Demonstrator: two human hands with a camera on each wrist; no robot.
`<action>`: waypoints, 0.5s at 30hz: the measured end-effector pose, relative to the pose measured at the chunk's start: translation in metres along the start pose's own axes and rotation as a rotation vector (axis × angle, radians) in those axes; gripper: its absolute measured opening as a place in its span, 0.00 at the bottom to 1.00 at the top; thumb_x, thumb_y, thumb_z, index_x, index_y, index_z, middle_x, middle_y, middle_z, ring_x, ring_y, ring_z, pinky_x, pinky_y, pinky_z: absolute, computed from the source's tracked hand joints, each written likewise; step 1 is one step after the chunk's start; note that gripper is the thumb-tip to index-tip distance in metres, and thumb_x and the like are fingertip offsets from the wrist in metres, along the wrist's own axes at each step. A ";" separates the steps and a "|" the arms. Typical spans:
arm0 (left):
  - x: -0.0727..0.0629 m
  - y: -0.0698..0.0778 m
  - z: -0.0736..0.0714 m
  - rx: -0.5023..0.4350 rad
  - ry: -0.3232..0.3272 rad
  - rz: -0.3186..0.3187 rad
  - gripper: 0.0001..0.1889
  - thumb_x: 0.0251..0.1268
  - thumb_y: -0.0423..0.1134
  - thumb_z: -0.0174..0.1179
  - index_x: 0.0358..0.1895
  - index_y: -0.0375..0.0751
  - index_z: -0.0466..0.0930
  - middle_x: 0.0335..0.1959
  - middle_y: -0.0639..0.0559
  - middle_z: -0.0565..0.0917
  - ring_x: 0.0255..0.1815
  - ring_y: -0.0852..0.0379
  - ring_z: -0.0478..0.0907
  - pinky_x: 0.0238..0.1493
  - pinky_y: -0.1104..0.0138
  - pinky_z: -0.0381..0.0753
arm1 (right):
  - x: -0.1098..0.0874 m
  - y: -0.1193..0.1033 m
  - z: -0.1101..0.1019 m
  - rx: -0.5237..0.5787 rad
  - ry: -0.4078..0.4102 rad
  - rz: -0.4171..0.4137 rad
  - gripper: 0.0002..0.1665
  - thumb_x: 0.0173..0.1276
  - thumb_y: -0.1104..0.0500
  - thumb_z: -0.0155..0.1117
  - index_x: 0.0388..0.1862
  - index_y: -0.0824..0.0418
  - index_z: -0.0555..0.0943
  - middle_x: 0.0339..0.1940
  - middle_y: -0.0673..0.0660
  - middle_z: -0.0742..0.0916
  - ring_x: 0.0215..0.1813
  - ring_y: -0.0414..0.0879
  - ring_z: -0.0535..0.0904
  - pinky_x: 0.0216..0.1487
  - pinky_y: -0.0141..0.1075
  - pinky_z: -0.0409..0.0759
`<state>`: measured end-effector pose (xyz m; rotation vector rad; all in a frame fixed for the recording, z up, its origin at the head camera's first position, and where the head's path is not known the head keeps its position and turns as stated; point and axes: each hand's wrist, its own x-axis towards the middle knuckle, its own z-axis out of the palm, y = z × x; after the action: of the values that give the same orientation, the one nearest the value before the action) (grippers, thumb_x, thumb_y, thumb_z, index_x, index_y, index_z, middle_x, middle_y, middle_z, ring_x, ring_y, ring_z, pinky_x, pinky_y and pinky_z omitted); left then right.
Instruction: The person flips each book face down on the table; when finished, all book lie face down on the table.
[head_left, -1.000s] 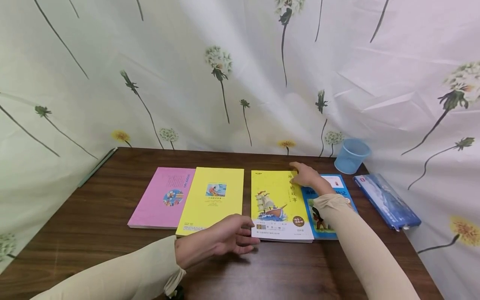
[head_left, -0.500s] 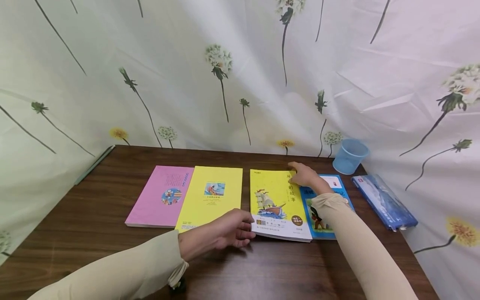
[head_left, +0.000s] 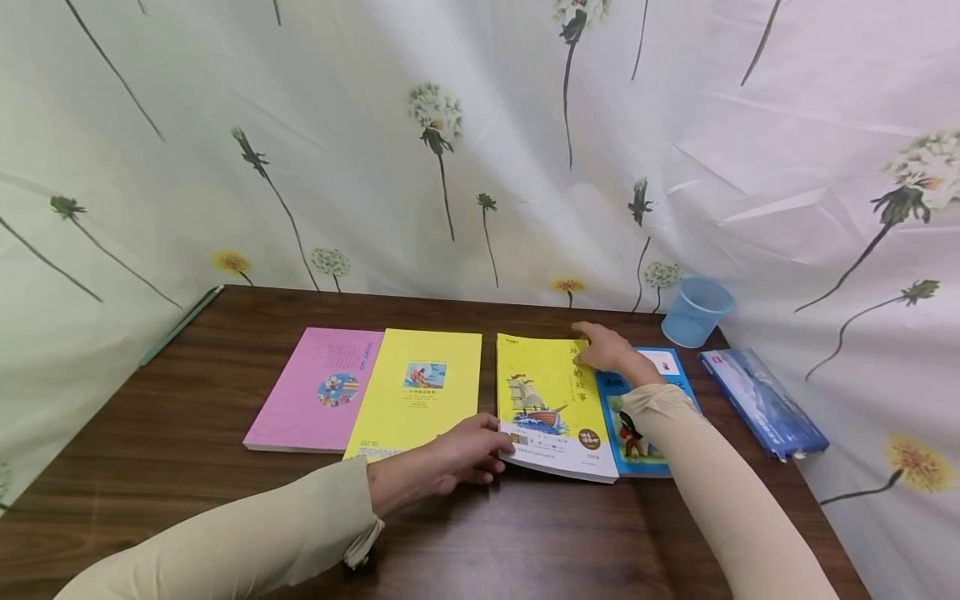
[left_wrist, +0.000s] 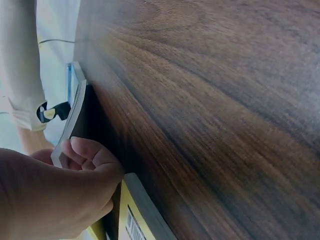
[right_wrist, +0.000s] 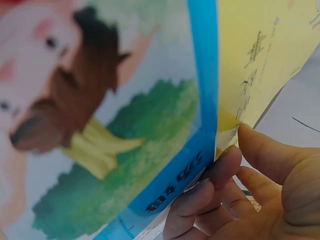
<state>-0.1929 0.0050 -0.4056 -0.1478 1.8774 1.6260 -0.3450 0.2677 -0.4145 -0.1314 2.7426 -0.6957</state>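
A yellow book with a sailing ship on its cover [head_left: 534,379] lies between both hands, its near-left corner raised. My left hand [head_left: 468,454] pinches that corner; in the left wrist view its fingers curl round the page edge [left_wrist: 75,112], which stands off the table. At the far-right corner of the same book is my right hand [head_left: 611,352]. The right wrist view shows its thumb [right_wrist: 265,150] against the yellow cover and curled fingers close by the blue book [right_wrist: 165,195]. That blue book [head_left: 637,446] lies right alongside, partly hidden by the right arm.
Left of the ship book lie another yellow book [head_left: 431,350], face down, and a pink book [head_left: 300,408]. A light blue cup [head_left: 697,312] stands at the back right, with a long blue box [head_left: 765,404] before it. A patterned curtain [head_left: 337,150] hangs behind the table.
My left hand has closed on the near-left corner of the ship book and lifted it slightly. The right hand stays at the far-right corner. The head view has shifted a little.
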 end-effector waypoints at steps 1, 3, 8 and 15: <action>0.000 -0.001 0.000 0.001 0.003 0.003 0.17 0.62 0.33 0.60 0.52 0.38 0.70 0.33 0.48 0.78 0.28 0.59 0.76 0.26 0.71 0.76 | 0.000 0.000 0.000 0.000 -0.001 -0.004 0.40 0.72 0.59 0.60 0.80 0.58 0.58 0.76 0.68 0.69 0.62 0.62 0.72 0.67 0.58 0.70; -0.001 -0.002 -0.001 0.002 0.006 0.012 0.17 0.62 0.33 0.60 0.53 0.38 0.70 0.36 0.47 0.81 0.30 0.59 0.79 0.27 0.71 0.77 | 0.000 -0.002 0.000 -0.008 -0.007 -0.008 0.40 0.72 0.59 0.60 0.80 0.59 0.58 0.75 0.68 0.70 0.60 0.62 0.74 0.63 0.55 0.73; -0.001 -0.004 -0.003 0.010 0.005 0.035 0.18 0.63 0.32 0.60 0.55 0.37 0.68 0.40 0.44 0.83 0.32 0.58 0.82 0.28 0.70 0.78 | 0.002 -0.009 -0.001 -0.127 -0.021 -0.029 0.38 0.73 0.60 0.57 0.79 0.60 0.59 0.75 0.68 0.71 0.61 0.61 0.75 0.60 0.53 0.74; -0.002 -0.006 -0.002 0.054 -0.001 0.059 0.21 0.62 0.33 0.61 0.56 0.37 0.67 0.40 0.44 0.85 0.33 0.58 0.83 0.29 0.69 0.78 | -0.002 -0.038 0.000 -0.189 -0.011 -0.034 0.35 0.75 0.60 0.53 0.79 0.61 0.60 0.74 0.68 0.72 0.54 0.56 0.79 0.56 0.48 0.77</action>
<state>-0.1891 0.0009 -0.4095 -0.0701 1.9398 1.6121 -0.3425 0.2352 -0.3958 -0.2230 2.7970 -0.4408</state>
